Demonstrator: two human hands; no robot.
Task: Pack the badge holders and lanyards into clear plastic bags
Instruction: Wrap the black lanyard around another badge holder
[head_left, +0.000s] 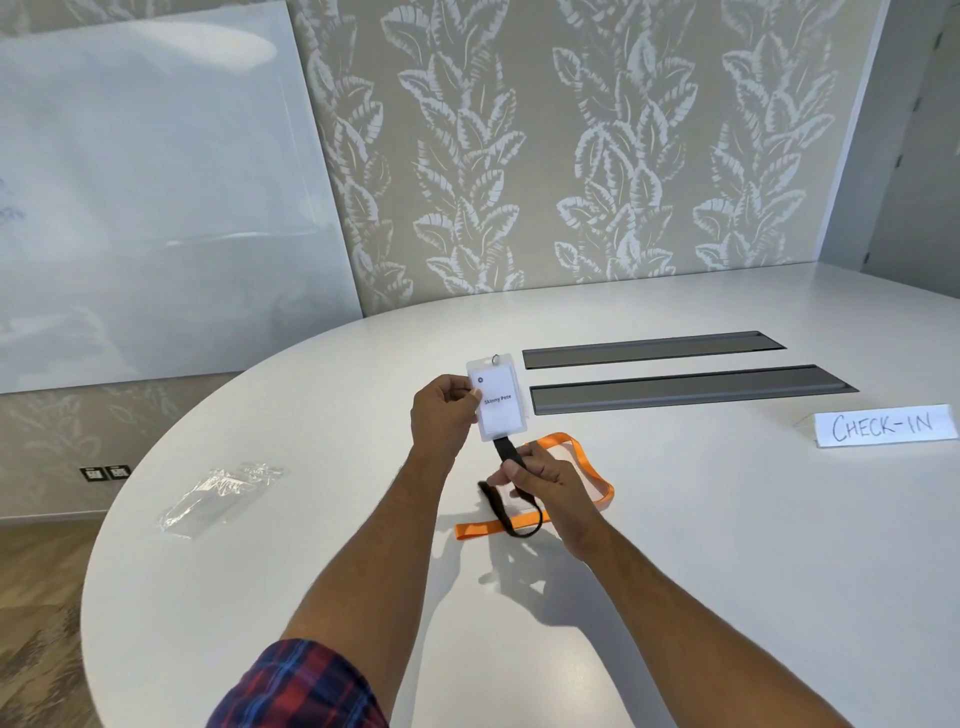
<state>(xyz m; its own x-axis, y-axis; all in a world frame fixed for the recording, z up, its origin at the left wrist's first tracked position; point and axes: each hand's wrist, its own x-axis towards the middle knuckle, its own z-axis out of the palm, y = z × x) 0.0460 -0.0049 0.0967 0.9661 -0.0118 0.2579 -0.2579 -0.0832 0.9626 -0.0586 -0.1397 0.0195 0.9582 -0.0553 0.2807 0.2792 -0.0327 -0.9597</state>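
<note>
White round table (675, 545) stood against leaf-patterned wallpaper. Left hand (441, 415) pinched the badge holder (498, 402) upright above it; right hand (545, 480) gripped the black lanyard (511, 522) hanging below. Orange lanyard (587, 462) lay beneath, clear plastic bags (218, 496) well left.

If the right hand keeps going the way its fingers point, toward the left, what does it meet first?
Probably nothing close: the right hand points left across bare table. The clear plastic bags lie farther that way, though depth is hard to judge.
</note>
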